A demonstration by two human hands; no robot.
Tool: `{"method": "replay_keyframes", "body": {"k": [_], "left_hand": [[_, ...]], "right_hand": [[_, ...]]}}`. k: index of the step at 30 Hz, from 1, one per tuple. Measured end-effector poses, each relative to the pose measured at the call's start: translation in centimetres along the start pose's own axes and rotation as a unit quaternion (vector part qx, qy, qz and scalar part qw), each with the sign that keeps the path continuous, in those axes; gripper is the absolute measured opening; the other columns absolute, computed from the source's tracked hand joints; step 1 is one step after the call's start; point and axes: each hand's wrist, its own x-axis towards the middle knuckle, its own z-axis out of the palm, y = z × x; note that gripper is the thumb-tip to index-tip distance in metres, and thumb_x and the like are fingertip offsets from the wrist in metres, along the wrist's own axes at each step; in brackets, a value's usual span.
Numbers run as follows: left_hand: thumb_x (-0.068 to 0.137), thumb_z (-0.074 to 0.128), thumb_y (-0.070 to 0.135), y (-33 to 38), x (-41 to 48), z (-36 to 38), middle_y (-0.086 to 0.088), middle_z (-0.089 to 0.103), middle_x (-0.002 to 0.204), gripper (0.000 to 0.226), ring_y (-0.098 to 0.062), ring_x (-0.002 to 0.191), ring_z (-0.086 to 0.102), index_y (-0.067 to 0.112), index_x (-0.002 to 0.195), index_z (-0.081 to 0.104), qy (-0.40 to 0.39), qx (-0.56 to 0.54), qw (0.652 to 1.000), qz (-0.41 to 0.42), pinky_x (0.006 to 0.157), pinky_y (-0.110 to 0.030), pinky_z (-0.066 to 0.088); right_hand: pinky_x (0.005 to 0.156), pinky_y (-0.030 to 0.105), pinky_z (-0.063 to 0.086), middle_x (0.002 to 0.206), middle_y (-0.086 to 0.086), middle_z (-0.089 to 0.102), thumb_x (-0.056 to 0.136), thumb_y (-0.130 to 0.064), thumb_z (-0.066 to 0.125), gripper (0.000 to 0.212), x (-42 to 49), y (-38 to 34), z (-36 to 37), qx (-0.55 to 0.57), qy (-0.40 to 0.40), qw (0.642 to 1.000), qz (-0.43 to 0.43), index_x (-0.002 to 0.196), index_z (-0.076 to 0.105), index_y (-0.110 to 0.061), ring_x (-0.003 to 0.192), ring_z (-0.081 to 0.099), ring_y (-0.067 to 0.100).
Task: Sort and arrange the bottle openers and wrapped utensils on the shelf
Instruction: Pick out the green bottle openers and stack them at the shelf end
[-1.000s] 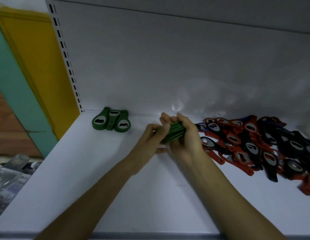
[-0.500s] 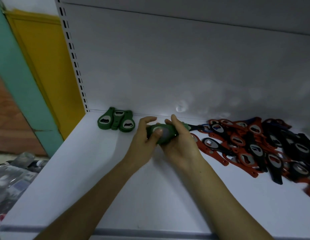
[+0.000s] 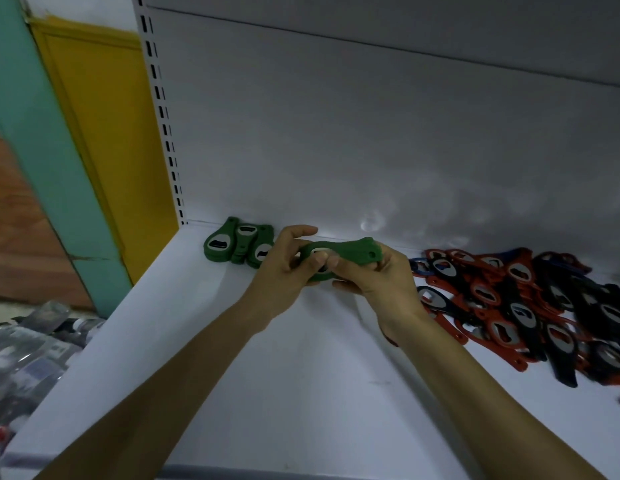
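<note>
The left hand [image 3: 284, 268] and right hand [image 3: 381, 289] pinch a green opener [image 3: 350, 252] between them above the shelf [image 3: 267, 393]; it looks light, stiff, best held by its narrow handle.

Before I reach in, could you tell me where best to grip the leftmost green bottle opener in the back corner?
Grip the leftmost green opener by its wide round head, coming from the front-left. It lies flat, narrow tail toward the back wall, and a neighbouring green opener crowds its right edge, so only the head's front and left rim are free to pinch.
</note>
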Motion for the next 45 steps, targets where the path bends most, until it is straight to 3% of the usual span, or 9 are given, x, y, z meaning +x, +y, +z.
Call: {"method": "replay_keyframes", "body": {"k": [3, 5, 8, 12, 16, 29, 36, 41, 45], "left_hand": [[0.088, 0.059, 0.028, -0.3, 0.4, -2.0, 0.000, 0.052, 0.125, 0.044, -0.014, 0.115, 0.053, 0.023, 0.128, 0.043, 0.048, 0.222, 0.973, 0.050, 0.093, -0.019, 0.045], [0.091, 0.048, 0.040, -1.1, 0.2, -4.1, -0.009, 0.043, 0.140, 0.059, -0.022, 0.128, 0.041, 0.010, 0.141, 0.035, 0.092, 0.466, 0.872, 0.116, 0.105, -0.023, 0.031], [0.096, 0.031, 0.049, -2.2, -0.8, -5.8, -0.018, 0.032, 0.149, 0.068, -0.031, 0.138, 0.031, 0.000, 0.144, 0.026, 0.051, 0.627, 0.770, 0.105, 0.112, -0.035, 0.017], [0.087, 0.056, 0.025, -2.8, -0.9, -6.2, -0.020, 0.064, 0.116, 0.042, -0.033, 0.104, 0.063, -0.004, 0.117, 0.062, 0.032, 0.677, 0.724, 0.131, 0.093, -0.041, 0.047], [0.080, 0.070, 0.023, -2.5, -0.5, -6.1, -0.016, 0.070, 0.100, 0.035, -0.028, 0.089, 0.067, -0.002, 0.104, 0.068, 0.048, 0.687, 0.712, 0.138, 0.083, -0.037, 0.052], [0.086, 0.064, 0.032, -2.8, 0.3, -6.0, -0.015, 0.066, 0.103, 0.036, -0.030, 0.096, 0.062, 0.001, 0.104, 0.066, 0.067, 0.660, 0.737, 0.131, 0.087, -0.037, 0.046], [0.074, 0.076, 0.036, -2.7, 0.2, -6.4, -0.016, 0.066, 0.104, 0.048, -0.032, 0.096, 0.062, 0.000, 0.103, 0.066, 0.057, 0.643, 0.753, 0.133, 0.088, -0.041, 0.046], [0.063, 0.080, 0.049, -2.4, -0.1, -6.8, -0.010, 0.062, 0.117, 0.070, -0.029, 0.106, 0.058, 0.007, 0.117, 0.062, 0.014, 0.595, 0.791, 0.145, 0.094, -0.040, 0.039], [0.075, 0.073, 0.041, -2.3, 0.2, -6.4, -0.009, 0.066, 0.101, 0.042, -0.028, 0.091, 0.060, 0.010, 0.103, 0.068, 0.025, 0.591, 0.793, 0.149, 0.079, -0.036, 0.041]], "right_hand": [[0.063, 0.021, 0.055, 0.082, 0.001, 0.074, 0.073, -0.008, 0.080, 0.018, 1.4, 0.4, 0.4, -0.079, 0.007, 0.995, -0.055, 0.087, 0.068, -0.009, 0.076, 0.072, 0.015], [0.066, 0.018, 0.054, 0.082, -0.007, 0.073, 0.072, -0.011, 0.081, 0.022, 2.8, 1.0, 0.7, -0.189, 0.014, 0.976, -0.111, 0.087, 0.067, -0.016, 0.076, 0.069, 0.006], [0.075, 0.033, 0.057, 0.091, 0.003, 0.072, 0.077, -0.014, 0.077, 0.025, 5.4, 2.3, 1.5, -0.380, -0.014, 0.904, -0.195, 0.098, 0.065, -0.010, 0.082, 0.069, 0.017], [0.070, 0.041, 0.053, 0.095, 0.013, 0.070, 0.085, -0.020, 0.067, 0.032, 8.6, 3.9, 3.4, -0.523, -0.070, 0.809, -0.261, 0.114, 0.062, -0.007, 0.081, 0.066, 0.031], [0.067, 0.041, 0.053, 0.100, 0.014, 0.070, 0.089, -0.018, 0.064, 0.032, 9.8, 5.2, 4.2, -0.568, -0.125, 0.759, -0.295, 0.118, 0.062, -0.005, 0.083, 0.066, 0.031], [0.094, 0.024, 0.044, 0.141, 0.010, 0.049, 0.089, -0.028, 0.064, 0.069, 10.3, 4.4, 2.4, -0.550, -0.313, 0.729, -0.261, 0.146, 0.031, -0.006, 0.117, 0.055, 0.023], [0.102, 0.011, 0.030, 0.152, -0.002, 0.030, 0.080, -0.041, 0.070, 0.098, 10.1, 4.6, 1.9, -0.516, -0.343, 0.776, -0.118, 0.152, 0.007, -0.022, 0.130, 0.039, 0.010], [0.092, -0.010, 0.013, 0.138, -0.010, 0.029, 0.081, -0.020, 0.074, 0.084, 10.0, 4.9, 2.0, -0.447, -0.335, 0.820, -0.125, 0.148, 0.023, -0.012, 0.125, 0.026, -0.003], [0.089, -0.008, 0.025, 0.128, -0.009, 0.043, 0.074, -0.015, 0.080, 0.080, 10.0, 4.8, 1.8, -0.384, -0.318, 0.855, -0.140, 0.139, 0.033, -0.026, 0.115, 0.040, -0.002]]}}
